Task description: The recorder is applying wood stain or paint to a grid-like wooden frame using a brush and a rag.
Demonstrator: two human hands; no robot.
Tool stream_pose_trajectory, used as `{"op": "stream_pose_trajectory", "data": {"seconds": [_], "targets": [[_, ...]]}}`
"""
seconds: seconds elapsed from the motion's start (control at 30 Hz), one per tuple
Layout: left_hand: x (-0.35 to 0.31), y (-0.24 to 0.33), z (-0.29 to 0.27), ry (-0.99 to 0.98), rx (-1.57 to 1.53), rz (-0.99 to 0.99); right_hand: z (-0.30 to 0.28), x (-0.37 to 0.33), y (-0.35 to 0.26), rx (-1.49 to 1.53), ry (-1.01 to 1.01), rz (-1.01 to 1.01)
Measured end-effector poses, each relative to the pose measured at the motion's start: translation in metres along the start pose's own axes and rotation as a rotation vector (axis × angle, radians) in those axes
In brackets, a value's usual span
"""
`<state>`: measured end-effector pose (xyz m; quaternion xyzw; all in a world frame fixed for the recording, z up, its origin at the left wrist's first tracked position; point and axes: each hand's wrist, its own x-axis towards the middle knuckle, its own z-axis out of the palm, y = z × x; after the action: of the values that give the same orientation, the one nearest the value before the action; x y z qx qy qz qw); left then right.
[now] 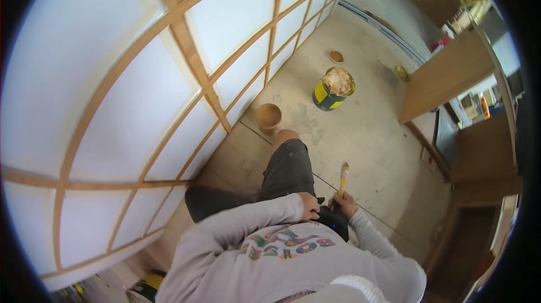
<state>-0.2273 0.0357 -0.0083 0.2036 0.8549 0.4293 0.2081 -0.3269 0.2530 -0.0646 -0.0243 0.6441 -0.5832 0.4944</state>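
In my right hand point(345, 206) is a paintbrush point(342, 183), its yellow handle gripped near the end and its brown-stained bristles pointing away from me. My left hand point(309, 206) rests at my waist with the fingers curled in. It is beside a dark object point(332, 223) with a small blue light, and whatever the fingers hold is hidden. Past my knee, next to the panel, stands a small tub point(269, 116) of brown liquid. Farther off is a green and yellow can point(328, 98) with crumpled pale material stuffed in its top.
A wooden lattice point(208, 86) with white panes rises along my left. On the floor point(372, 134) lie a brown round lid point(336, 56) and another round lid point(402, 73). Wooden cabinet parts point(451, 74) stand at the right. Another can point(147, 287) sits behind me, lower left.
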Motion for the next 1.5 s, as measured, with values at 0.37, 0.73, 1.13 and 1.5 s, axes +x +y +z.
{"op": "stream_pose_trajectory", "data": {"seconds": [0.37, 0.73, 1.13, 1.5], "targets": [[0.012, 0.005, 0.005, -0.166, -0.204, -0.173, -0.023, -0.056, 0.090, 0.425, 0.363, 0.091], [-0.144, -0.059, 0.030, 0.776, -0.497, -0.674, 0.016, 0.106, -0.075, -0.226, 0.420, -0.381], [-0.158, -0.066, 0.080, 1.053, -0.481, -0.918, 0.098, 0.192, -0.154, -0.322, 0.262, -0.687], [-0.189, -0.047, 0.126, 1.268, -0.652, -1.131, 0.105, 0.294, -0.131, -0.132, 0.094, -0.628]]}}
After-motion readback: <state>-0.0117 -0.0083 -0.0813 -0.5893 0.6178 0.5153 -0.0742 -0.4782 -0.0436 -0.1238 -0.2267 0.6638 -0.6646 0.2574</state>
